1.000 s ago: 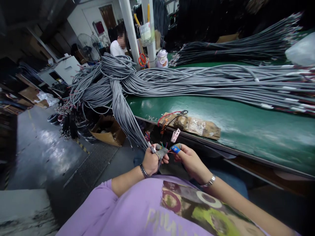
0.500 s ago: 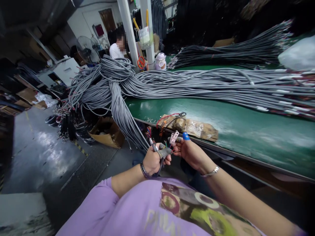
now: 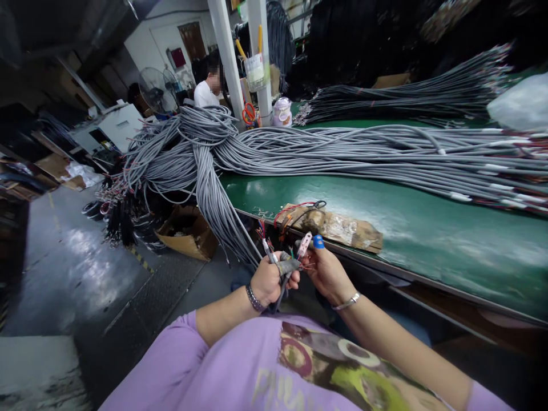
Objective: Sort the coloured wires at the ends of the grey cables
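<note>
My left hand (image 3: 268, 281) is closed around a grey cable (image 3: 268, 251), whose coloured wire ends (image 3: 262, 229) fan out above the fist. A grey covering wraps part of that hand's thumb or finger. Close beside it, my right hand (image 3: 330, 276) has its fingers closed on a small pale pink tool (image 3: 304, 244) with slots in it; its exact kind is unclear. A blue cover (image 3: 318, 241) sits on the right thumb tip. Thin reddish wires (image 3: 307, 265) show between the two hands, and the right fingertips are partly hidden.
Long grey cables (image 3: 325, 151) lie across the green table (image 3: 428, 228) and hang over its left edge. A taped cardboard piece (image 3: 342, 227) rests at the front edge. Below stands an open cardboard box (image 3: 188, 234). Another person (image 3: 207, 91) is at the back.
My right hand has moved slightly left, nearer my left hand, and the pink tool has tilted a little. The camera view has shifted slightly.
</note>
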{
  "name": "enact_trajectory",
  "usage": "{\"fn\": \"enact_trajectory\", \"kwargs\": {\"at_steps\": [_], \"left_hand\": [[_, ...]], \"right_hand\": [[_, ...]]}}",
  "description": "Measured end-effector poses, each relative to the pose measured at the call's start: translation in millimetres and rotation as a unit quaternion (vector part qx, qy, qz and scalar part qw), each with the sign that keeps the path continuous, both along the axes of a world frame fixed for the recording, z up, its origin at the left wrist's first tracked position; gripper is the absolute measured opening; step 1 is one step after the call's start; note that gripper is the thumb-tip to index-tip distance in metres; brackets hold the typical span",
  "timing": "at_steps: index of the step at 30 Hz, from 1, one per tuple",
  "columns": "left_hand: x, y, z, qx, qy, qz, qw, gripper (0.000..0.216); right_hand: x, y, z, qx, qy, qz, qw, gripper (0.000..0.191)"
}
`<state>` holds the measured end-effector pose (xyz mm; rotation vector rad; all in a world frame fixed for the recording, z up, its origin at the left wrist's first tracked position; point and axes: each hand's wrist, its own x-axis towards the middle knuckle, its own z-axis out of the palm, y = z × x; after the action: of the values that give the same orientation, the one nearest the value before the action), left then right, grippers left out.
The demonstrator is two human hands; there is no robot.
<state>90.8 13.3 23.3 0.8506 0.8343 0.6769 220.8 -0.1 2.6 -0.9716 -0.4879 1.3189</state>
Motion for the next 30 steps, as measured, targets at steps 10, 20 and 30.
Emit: {"fn": "enact_trajectory", "kwargs": {"at_steps": [10,20,30], "left_hand": [[0.5,1.6,0.8,-0.007,-0.006,-0.011,1.0,0.042],[4.2,1.9,-5.7,-0.01,0.007,-0.006,1.0,0.042],[3.3,2.2,-8.7,-0.012,0.016,0.009,1.0,0.04]], "right_hand": [[6.6,1.1,-2.8,0.004,-0.153,-0.028,0.988,0.056],[5.3,15.1,-11.2,0.009,0.077,0.04,0.996,0.051],[4.4,12.8,-12.2,0.029,0.018,0.06,0.998,0.058]]}}
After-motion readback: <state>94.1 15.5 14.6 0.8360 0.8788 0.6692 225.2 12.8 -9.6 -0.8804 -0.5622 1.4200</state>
